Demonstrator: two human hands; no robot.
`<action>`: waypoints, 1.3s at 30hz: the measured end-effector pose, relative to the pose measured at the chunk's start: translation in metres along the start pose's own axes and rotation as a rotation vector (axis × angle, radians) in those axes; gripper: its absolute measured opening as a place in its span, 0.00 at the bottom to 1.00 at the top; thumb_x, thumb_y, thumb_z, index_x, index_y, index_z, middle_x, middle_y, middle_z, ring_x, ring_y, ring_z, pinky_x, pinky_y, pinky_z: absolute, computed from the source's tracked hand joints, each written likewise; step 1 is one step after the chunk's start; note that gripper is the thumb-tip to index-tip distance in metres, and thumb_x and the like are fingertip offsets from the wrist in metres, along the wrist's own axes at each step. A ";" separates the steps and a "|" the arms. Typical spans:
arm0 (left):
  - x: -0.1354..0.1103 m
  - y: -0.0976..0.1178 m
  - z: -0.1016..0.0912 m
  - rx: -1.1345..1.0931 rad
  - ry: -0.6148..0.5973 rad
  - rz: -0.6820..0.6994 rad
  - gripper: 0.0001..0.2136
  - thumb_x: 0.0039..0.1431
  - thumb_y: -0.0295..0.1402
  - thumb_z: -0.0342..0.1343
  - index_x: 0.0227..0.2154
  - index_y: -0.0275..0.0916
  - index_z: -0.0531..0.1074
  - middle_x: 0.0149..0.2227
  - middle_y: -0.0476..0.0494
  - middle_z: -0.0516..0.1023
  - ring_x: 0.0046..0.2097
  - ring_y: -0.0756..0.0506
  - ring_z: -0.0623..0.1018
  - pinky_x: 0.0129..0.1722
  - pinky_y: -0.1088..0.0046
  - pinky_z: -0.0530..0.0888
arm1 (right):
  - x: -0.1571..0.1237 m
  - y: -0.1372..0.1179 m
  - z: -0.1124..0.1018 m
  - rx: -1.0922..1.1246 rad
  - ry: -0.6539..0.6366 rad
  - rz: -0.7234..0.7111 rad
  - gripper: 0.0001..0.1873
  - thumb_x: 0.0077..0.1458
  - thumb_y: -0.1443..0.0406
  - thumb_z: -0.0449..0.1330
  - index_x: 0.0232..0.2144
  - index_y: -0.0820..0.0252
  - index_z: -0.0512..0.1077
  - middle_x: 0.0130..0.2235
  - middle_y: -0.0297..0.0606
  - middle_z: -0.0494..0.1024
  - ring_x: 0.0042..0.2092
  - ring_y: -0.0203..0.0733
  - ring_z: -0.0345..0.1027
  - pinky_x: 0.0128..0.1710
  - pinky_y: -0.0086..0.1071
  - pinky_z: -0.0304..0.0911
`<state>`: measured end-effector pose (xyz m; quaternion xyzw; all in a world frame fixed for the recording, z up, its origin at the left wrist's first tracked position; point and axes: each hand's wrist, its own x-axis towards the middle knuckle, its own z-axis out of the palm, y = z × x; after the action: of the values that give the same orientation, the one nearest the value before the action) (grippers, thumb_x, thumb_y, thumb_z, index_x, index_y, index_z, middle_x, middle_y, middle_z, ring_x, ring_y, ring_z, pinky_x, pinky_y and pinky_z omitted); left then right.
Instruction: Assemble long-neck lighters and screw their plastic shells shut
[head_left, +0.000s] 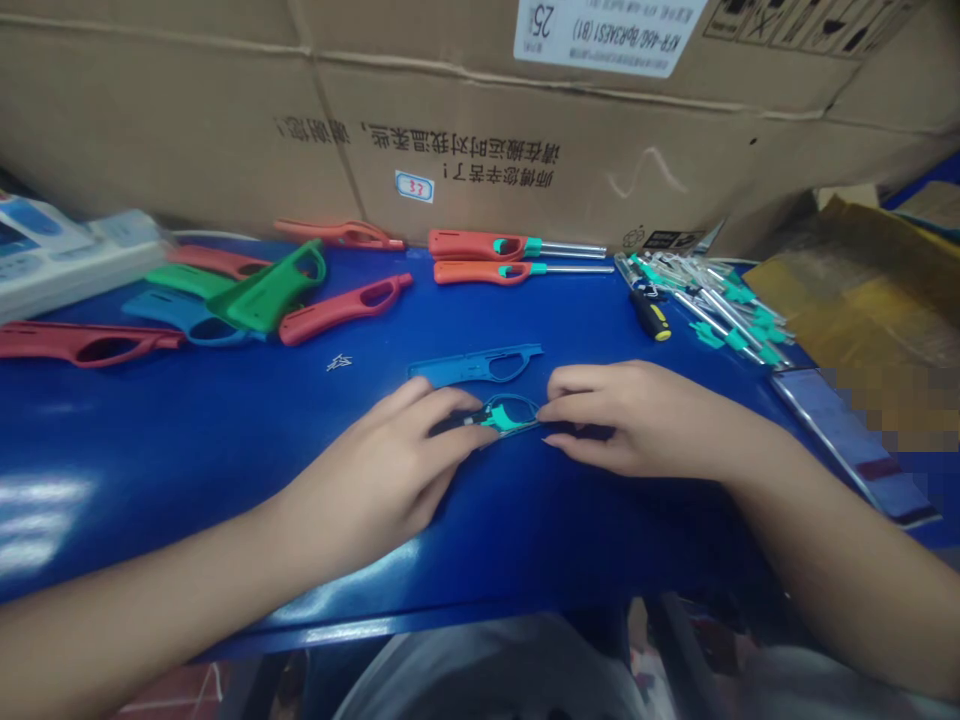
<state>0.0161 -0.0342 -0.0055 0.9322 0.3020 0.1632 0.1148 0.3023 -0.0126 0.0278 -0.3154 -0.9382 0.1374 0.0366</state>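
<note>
Assembly looks, in our judgement, to be at the stage of fitting inner parts into a blue shell half [516, 397], which lies low at the middle of the desk [225, 430], between our two hands. Our left hand [412, 445] has its thumb and fingers closed around the handle side of that shell, next to the turquoise trigger [497, 417] and a dark part [472, 418] showing inside it. Our right hand [637, 410] is at the narrow nose end, thumb and fingers slightly parted, fingertips at the tip; we cannot tell whether it grips anything there.

Just beyond lies another blue shell half [454, 369], untouched, so we judge the casing not yet closed. The next move seems to call for checking that the trigger sits flat, holding the inner parts steady, and bringing that second half over squarely without pinching anything. Small pale pieces [339, 362], probably screws, lie loose to the left, and a black-and-yellow screwdriver handle [651, 315] rests beside the metal rods [731, 305] to the right; we would want both only once the halves meet evenly.
</note>
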 end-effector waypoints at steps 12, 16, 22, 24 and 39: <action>0.002 0.001 0.004 -0.117 0.027 -0.066 0.15 0.71 0.26 0.48 0.54 0.43 0.75 0.57 0.38 0.71 0.53 0.39 0.70 0.53 0.57 0.72 | -0.002 -0.004 -0.001 0.009 0.032 0.010 0.12 0.66 0.61 0.60 0.46 0.57 0.80 0.42 0.39 0.79 0.37 0.39 0.73 0.36 0.32 0.64; 0.003 0.001 0.003 -0.148 0.018 -0.086 0.15 0.71 0.26 0.47 0.53 0.43 0.75 0.57 0.39 0.72 0.54 0.39 0.71 0.54 0.56 0.71 | -0.002 -0.002 -0.001 0.051 0.046 -0.002 0.11 0.66 0.63 0.60 0.45 0.58 0.80 0.41 0.38 0.79 0.38 0.39 0.73 0.37 0.32 0.64; 0.002 0.001 0.002 -0.189 0.020 -0.089 0.16 0.70 0.24 0.48 0.52 0.45 0.76 0.57 0.40 0.71 0.54 0.40 0.70 0.54 0.57 0.71 | 0.001 -0.002 0.002 0.103 0.058 -0.026 0.10 0.66 0.65 0.58 0.44 0.58 0.79 0.42 0.38 0.79 0.39 0.39 0.74 0.37 0.31 0.63; 0.002 0.001 0.002 -0.195 0.025 -0.088 0.16 0.70 0.24 0.48 0.52 0.45 0.76 0.56 0.41 0.71 0.54 0.40 0.69 0.54 0.57 0.71 | 0.003 -0.002 0.004 0.132 0.080 -0.006 0.08 0.65 0.66 0.59 0.43 0.58 0.79 0.42 0.38 0.79 0.39 0.38 0.73 0.37 0.30 0.63; 0.003 0.000 0.004 -0.133 0.002 -0.062 0.18 0.70 0.24 0.48 0.55 0.45 0.75 0.56 0.38 0.70 0.54 0.39 0.69 0.54 0.58 0.71 | 0.006 -0.003 0.010 0.201 0.157 0.064 0.07 0.63 0.66 0.61 0.40 0.59 0.79 0.42 0.37 0.78 0.36 0.35 0.72 0.36 0.30 0.63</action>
<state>0.0197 -0.0327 -0.0086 0.9126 0.3192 0.1803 0.1812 0.2939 -0.0137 0.0192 -0.3497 -0.9035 0.2065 0.1370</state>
